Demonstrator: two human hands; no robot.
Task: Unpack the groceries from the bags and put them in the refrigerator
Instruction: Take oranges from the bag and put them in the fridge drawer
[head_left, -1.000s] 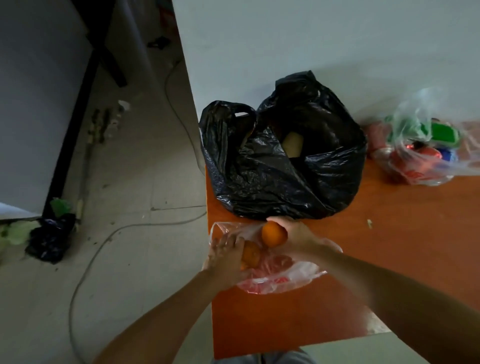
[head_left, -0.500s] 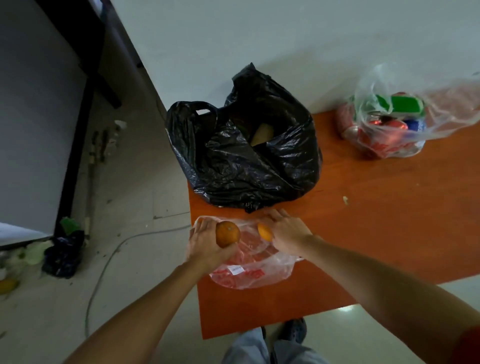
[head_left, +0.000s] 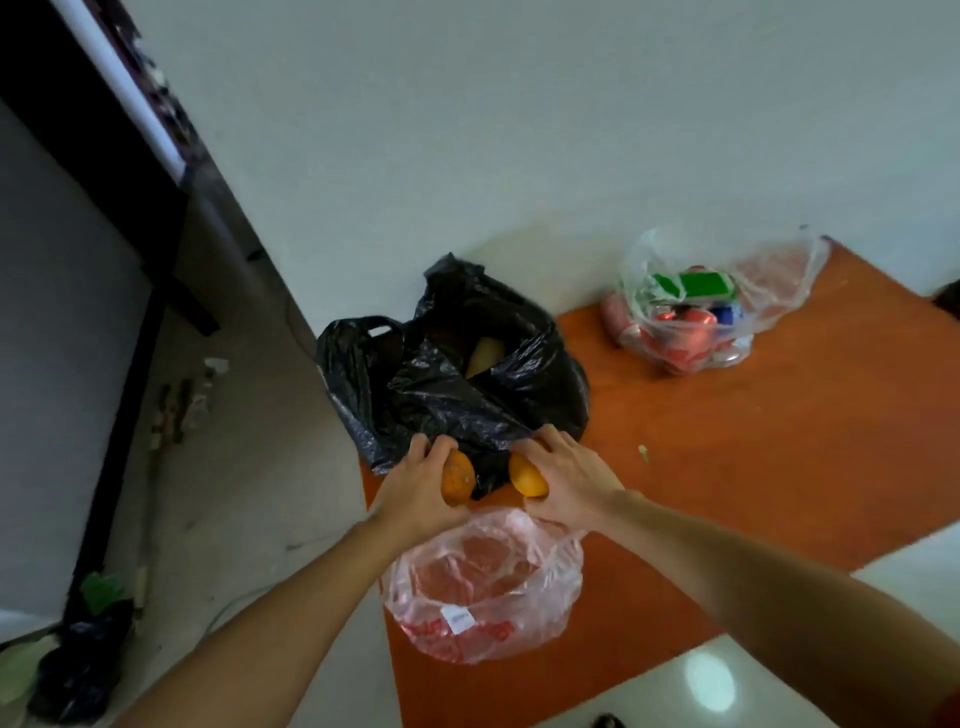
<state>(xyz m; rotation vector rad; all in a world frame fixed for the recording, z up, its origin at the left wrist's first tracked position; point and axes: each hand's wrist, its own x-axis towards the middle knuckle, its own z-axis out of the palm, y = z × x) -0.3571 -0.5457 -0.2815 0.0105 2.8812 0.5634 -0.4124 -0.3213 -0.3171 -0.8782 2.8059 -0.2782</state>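
Over tabletop (head_left: 753, 467) corner: left hand (head_left: 415, 493) grip round orange (head_left: 458, 484), right hand (head_left: 566, 478) grip round second orange (head_left: 527, 475) — pink bag (head_left: 483, 587) looks emptied, black bag (head_left: 441, 395) and clear bag (head_left: 685, 322) to go.

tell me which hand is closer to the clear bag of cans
Right. The right hand, gripping an orange, sits nearer the clear bag of cans; the left hand, gripping another orange, is farther left.

We count two oranges: the first orange (head_left: 458, 477) gripped in our left hand (head_left: 418, 496), the second orange (head_left: 527, 475) in our right hand (head_left: 571, 480). Three bags sit on the desk (head_left: 753, 467): one black bag (head_left: 441, 400) at its left edge, one pink bag (head_left: 483, 587) at the near left corner, one clear bag (head_left: 769, 280) by the far edge, its cans (head_left: 688, 318) too blurred to count.
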